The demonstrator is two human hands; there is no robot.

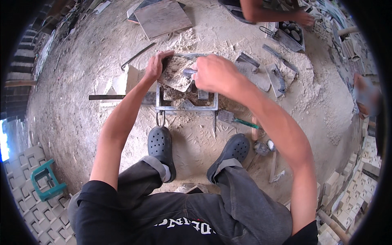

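Note:
A square metal mould frame lies on the sandy ground in front of my feet. Over it my left hand grips the left edge of a flat slab heaped with grey-white mortar, tilted above the frame. My right hand is closed around a small grey metal tool pressed against the mortar on the slab. More loose mortar sits inside the frame beneath the slab.
A trowel with a green handle and a hammer lie right of the frame. A long metal bar sticks out to the left. Another person's arm reaches to a metal tray at the top. Stacked pale blocks line the right; a green stool stands left.

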